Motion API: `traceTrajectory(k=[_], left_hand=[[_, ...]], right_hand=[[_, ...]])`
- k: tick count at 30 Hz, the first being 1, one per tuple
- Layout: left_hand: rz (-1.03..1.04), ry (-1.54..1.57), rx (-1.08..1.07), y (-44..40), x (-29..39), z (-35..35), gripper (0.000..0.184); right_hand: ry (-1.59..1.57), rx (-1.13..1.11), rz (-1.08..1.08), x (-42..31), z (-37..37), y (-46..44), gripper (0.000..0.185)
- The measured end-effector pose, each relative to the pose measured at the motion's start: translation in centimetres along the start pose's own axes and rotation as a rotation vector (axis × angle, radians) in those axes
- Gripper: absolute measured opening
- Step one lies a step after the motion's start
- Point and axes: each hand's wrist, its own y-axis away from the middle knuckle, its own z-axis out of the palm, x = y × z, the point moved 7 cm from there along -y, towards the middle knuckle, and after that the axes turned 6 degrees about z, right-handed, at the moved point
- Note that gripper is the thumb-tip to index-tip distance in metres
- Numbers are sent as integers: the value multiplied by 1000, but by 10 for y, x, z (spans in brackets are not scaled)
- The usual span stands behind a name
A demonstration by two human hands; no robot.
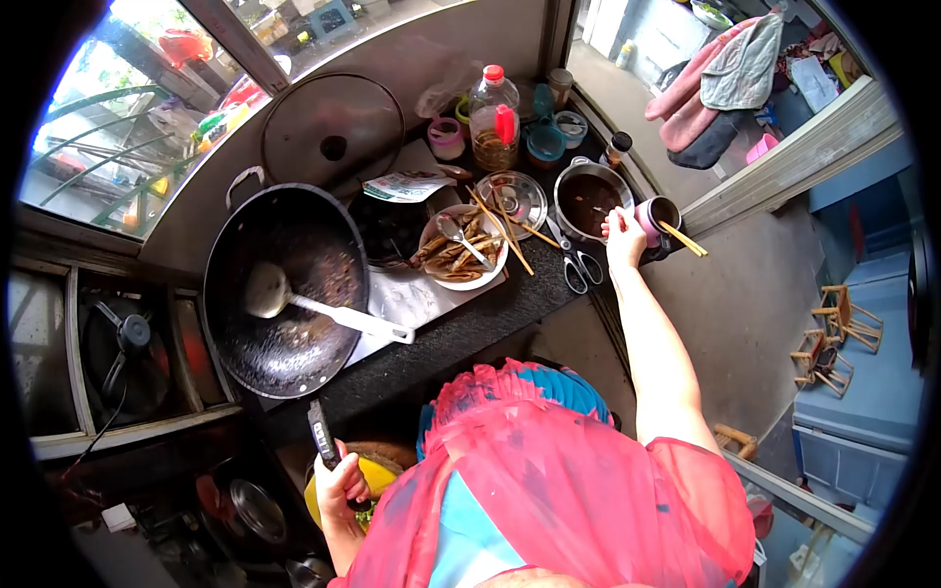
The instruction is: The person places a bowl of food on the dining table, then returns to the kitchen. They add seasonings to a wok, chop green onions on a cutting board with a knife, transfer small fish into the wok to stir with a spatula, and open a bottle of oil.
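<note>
My left hand (pixel 341 480) is closed around the black handle of a large wok (pixel 333 338), which is tilted on the counter's left side. A spatula (pixel 338 312) with a pale handle rests inside the wok, its handle over the rim. My right hand (pixel 624 238) is closed at the edge of a small metal pot (pixel 570 218) holding dark liquid. A thin pale tip shows below its fingers, too small to name. Beside that hand stands a pinkish mug (pixel 659 212) with chopsticks (pixel 686 240) leaning out.
A white bowl (pixel 459 284) of browned food holds a spoon (pixel 466 240). Chopsticks (pixel 505 230) lie across a glass lid (pixel 517 199). Scissors (pixel 578 269) sit near the counter edge. An oil bottle (pixel 493 127) stands behind. A large lid (pixel 333 113) leans against the wall. A yellow container (pixel 377 475) is below.
</note>
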Motion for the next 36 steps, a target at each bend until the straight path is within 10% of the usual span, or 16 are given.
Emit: traceTrajectory(k=[7,24,36], left_hand=[[-145,-182,-234,-6,3,70,29],[-335,-538,-550,-38,-14,138,28],[-346,-542,-585,-63,-27,150,26]], right_hand=[[510,107,-517,-58,-41,18,22],[-305,111,156,9,-74,5,24],[-302,138,15,-49,-102,13,24]])
